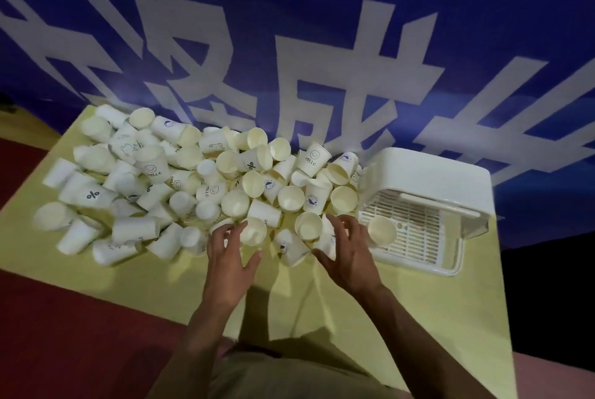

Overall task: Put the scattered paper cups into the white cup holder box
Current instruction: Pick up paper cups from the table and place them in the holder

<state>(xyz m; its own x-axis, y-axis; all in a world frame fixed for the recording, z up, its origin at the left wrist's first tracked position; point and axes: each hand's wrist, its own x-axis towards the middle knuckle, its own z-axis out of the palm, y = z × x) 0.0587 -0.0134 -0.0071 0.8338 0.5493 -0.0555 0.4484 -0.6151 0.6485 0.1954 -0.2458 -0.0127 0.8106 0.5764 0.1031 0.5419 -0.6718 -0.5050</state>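
A big heap of white paper cups (180, 179) lies scattered over the yellow table (154, 282), most on their sides. The white cup holder box (431, 182) stands at the right with its slatted tray facing me; one cup (381, 231) lies at the tray's left edge. My left hand (230, 257) reaches with spread fingers onto a cup (254, 231) at the heap's near edge. My right hand (346, 253) curls its fingers around a cup (328, 239) lying on its side, just left of the box. Whether either hand grips firmly is unclear.
A blue banner (289, 28) with large white characters hangs behind the table. Red floor (48, 334) shows at the left and dark floor at the right. The table's near edge sits close to my body.
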